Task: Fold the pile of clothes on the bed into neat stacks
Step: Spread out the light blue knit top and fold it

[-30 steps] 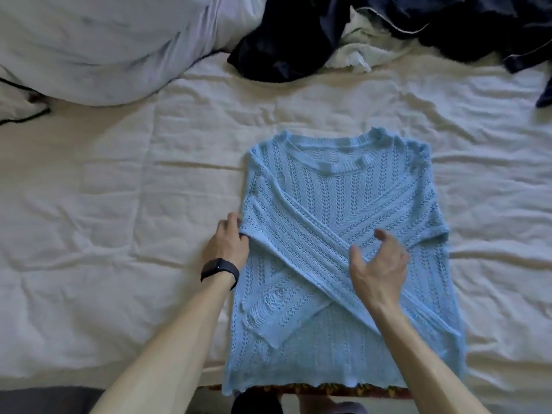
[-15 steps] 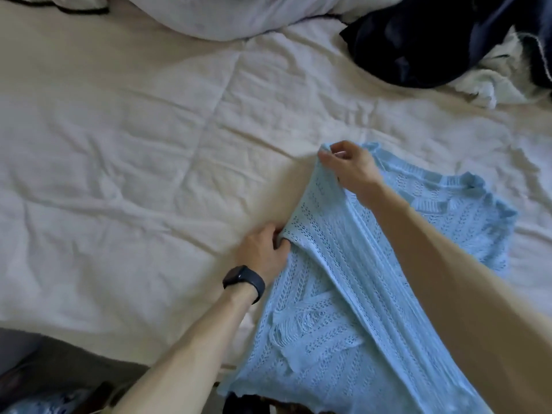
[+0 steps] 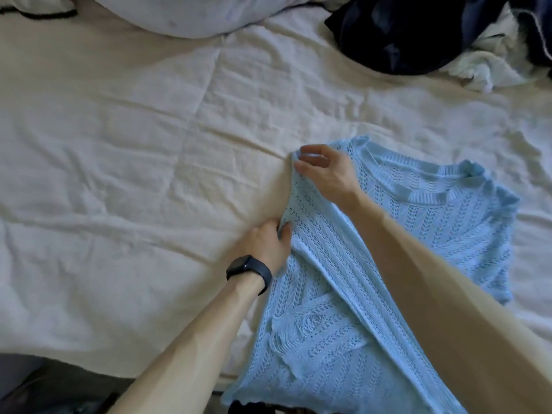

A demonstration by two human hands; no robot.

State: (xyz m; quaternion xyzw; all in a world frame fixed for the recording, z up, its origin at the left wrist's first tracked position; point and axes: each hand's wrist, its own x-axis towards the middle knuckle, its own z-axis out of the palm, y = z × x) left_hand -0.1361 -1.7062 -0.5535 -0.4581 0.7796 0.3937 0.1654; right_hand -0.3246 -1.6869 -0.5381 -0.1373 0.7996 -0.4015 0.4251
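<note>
One head-worn wide-angle view, angled forward and down, close over the bed (image 3: 125, 150)

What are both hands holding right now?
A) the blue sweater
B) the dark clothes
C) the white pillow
A: the left hand and the right hand each pinch the same side edge of the blue sweater lying on the bed.

Sweater (image 3: 328, 339): near hem cut off.
Dark clothes (image 3: 403, 40): cut off far right.
Pillow (image 3: 194, 13): far part cut off.
</note>
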